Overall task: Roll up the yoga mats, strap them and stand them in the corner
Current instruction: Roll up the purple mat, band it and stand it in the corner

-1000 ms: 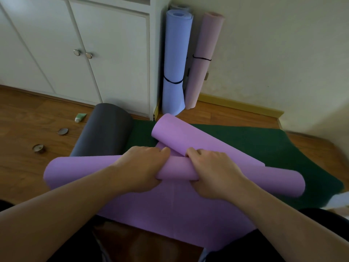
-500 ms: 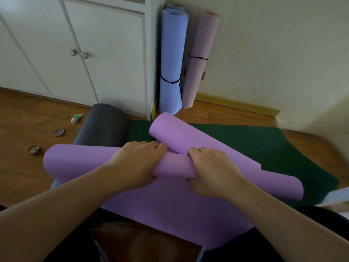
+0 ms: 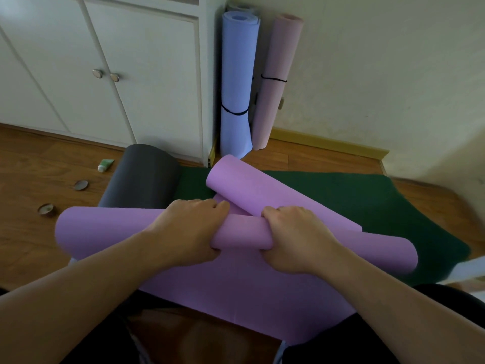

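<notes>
A purple yoga mat [image 3: 241,232] lies across my lap and the floor, partly rolled into a long tube; its far end curls up into a second roll. My left hand [image 3: 189,229] and my right hand [image 3: 294,240] both grip the near tube from above, fingers curled over it, side by side. Beneath it a dark green mat [image 3: 367,203] lies flat. A dark grey rolled mat [image 3: 141,177] rests on the floor at the left. In the corner stand a blue rolled mat [image 3: 236,82] and a pink rolled mat [image 3: 275,82], each with a black strap.
White cupboard doors [image 3: 126,61] fill the back left. On the wood floor at the left lie a small green tube [image 3: 105,164] and two round tins [image 3: 47,210]. A cream wall with a yellow skirting board [image 3: 330,145] runs along the right.
My hands have stayed gripping the purple roll; the roll sits slightly further forward and my view shifted a little. Nothing was let go.
</notes>
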### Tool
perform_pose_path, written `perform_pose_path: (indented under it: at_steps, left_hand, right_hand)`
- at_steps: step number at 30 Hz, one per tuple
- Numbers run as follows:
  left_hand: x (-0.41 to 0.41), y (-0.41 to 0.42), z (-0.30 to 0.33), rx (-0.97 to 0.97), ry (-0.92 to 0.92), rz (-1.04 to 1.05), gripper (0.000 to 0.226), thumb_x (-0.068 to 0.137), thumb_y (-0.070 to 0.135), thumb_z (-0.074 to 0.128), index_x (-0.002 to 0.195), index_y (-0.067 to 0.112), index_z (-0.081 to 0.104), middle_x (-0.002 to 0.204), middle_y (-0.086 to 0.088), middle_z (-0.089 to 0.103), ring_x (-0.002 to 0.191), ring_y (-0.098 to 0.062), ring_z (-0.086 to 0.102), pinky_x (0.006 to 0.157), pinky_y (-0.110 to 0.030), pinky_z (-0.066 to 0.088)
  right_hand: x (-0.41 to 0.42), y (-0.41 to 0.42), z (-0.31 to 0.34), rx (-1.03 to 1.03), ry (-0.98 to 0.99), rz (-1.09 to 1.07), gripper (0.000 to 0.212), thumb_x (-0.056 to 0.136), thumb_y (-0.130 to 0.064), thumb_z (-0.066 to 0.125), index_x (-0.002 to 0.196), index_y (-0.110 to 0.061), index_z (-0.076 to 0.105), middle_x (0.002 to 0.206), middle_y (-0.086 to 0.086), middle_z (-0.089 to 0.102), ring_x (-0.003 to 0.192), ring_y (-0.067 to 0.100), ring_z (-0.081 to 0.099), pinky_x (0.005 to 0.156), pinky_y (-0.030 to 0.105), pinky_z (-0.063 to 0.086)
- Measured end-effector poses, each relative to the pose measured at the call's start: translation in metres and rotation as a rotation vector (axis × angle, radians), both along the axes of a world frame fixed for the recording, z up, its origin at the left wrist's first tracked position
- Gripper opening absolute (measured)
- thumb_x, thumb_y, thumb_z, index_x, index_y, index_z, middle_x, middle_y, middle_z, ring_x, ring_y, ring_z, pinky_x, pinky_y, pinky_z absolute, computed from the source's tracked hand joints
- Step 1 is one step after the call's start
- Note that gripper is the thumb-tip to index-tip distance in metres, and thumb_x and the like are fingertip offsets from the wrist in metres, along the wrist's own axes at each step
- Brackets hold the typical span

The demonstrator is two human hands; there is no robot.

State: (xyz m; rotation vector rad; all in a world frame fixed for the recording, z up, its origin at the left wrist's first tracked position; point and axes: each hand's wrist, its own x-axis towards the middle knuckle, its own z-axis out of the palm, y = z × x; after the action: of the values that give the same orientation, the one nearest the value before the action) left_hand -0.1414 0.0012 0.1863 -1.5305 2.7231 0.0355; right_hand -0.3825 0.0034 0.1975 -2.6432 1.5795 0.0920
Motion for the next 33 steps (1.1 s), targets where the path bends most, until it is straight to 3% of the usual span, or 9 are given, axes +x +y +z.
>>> perform_pose_path:
  at_steps: [4, 8, 12, 15, 20, 23, 25, 29, 33]
  left_hand:
    - [-0.001, -0.003, 0.003, 0.032, -0.013, 0.025, 0.046, 0.080, 0.055, 0.064, 0.103, 0.030, 0.034, 0.089, 0.012, 0.048, 0.079, -0.015, 0.054, 0.069, -0.034, 0.048]
    - [0.000, -0.009, 0.010, 0.076, -0.021, 0.068, 0.052, 0.075, 0.059, 0.067, 0.101, 0.032, 0.032, 0.088, 0.010, 0.054, 0.079, -0.016, 0.060, 0.074, -0.039, 0.056]
    - [0.004, -0.007, 0.006, 0.124, -0.033, 0.087, 0.049, 0.076, 0.061, 0.065, 0.107, 0.032, 0.040, 0.093, 0.010, 0.056, 0.082, -0.013, 0.060, 0.076, -0.037, 0.056]
    - [0.002, -0.002, 0.001, 0.079, -0.034, 0.046, 0.055, 0.077, 0.066, 0.065, 0.114, 0.031, 0.045, 0.099, 0.010, 0.058, 0.086, -0.014, 0.059, 0.075, -0.034, 0.052]
    - [-0.001, -0.001, 0.001, 0.118, -0.072, 0.055, 0.057, 0.079, 0.066, 0.067, 0.116, 0.028, 0.043, 0.102, 0.007, 0.062, 0.089, -0.017, 0.062, 0.078, -0.035, 0.052]
    - [-0.001, -0.005, 0.005, 0.196, -0.076, 0.082, 0.053, 0.075, 0.066, 0.068, 0.111, 0.032, 0.050, 0.097, 0.008, 0.063, 0.086, -0.017, 0.063, 0.078, -0.036, 0.055]
    - [-0.001, -0.005, 0.005, 0.228, -0.080, 0.080, 0.052, 0.073, 0.068, 0.067, 0.110, 0.034, 0.052, 0.097, 0.009, 0.063, 0.086, -0.016, 0.063, 0.075, -0.035, 0.053]
    - [0.001, -0.003, 0.001, 0.192, -0.053, 0.057, 0.057, 0.073, 0.070, 0.065, 0.115, 0.035, 0.048, 0.106, 0.010, 0.063, 0.095, -0.015, 0.063, 0.080, -0.037, 0.053]
    - [-0.002, 0.001, -0.003, 0.141, -0.048, 0.014, 0.064, 0.075, 0.069, 0.070, 0.120, 0.031, 0.045, 0.107, 0.010, 0.060, 0.095, -0.015, 0.060, 0.081, -0.037, 0.052]
  right_hand:
    - [0.002, 0.001, -0.002, -0.109, 0.023, 0.038, 0.055, 0.075, -0.049, 0.072, 0.112, -0.021, 0.042, 0.103, 0.003, 0.062, 0.089, 0.033, 0.063, 0.065, 0.039, 0.041]
    - [0.006, 0.000, -0.007, -0.217, 0.115, -0.040, 0.078, 0.057, -0.056, 0.089, 0.108, -0.016, 0.047, 0.097, 0.007, 0.060, 0.081, 0.034, 0.061, 0.066, 0.041, 0.039]
    - [0.004, 0.000, -0.005, -0.144, 0.061, 0.046, 0.054, 0.082, -0.056, 0.076, 0.109, -0.017, 0.049, 0.105, 0.008, 0.065, 0.091, 0.036, 0.063, 0.067, 0.040, 0.037]
    - [0.002, 0.000, -0.003, -0.053, 0.038, 0.056, 0.045, 0.090, -0.055, 0.069, 0.110, -0.019, 0.049, 0.111, 0.006, 0.067, 0.098, 0.035, 0.065, 0.068, 0.040, 0.037]
    - [0.003, 0.001, -0.001, -0.037, 0.035, 0.061, 0.061, 0.083, -0.062, 0.072, 0.120, -0.022, 0.045, 0.115, 0.002, 0.064, 0.100, 0.031, 0.062, 0.073, 0.040, 0.046]
    - [0.007, 0.003, -0.001, -0.063, 0.114, 0.042, 0.082, 0.069, -0.064, 0.082, 0.124, -0.023, 0.036, 0.118, 0.002, 0.059, 0.103, 0.032, 0.061, 0.071, 0.040, 0.039]
    - [0.008, 0.004, -0.002, -0.024, 0.131, 0.032, 0.078, 0.073, -0.059, 0.081, 0.124, -0.022, 0.036, 0.117, 0.004, 0.059, 0.102, 0.034, 0.062, 0.068, 0.039, 0.036]
    - [0.003, 0.004, 0.000, 0.019, 0.077, 0.033, 0.048, 0.081, -0.050, 0.068, 0.111, -0.020, 0.043, 0.106, 0.004, 0.065, 0.093, 0.035, 0.065, 0.065, 0.039, 0.036]
    - [-0.001, 0.002, 0.000, 0.088, 0.037, 0.003, 0.048, 0.077, -0.049, 0.068, 0.112, -0.023, 0.047, 0.101, 0.003, 0.066, 0.089, 0.034, 0.065, 0.068, 0.040, 0.049]
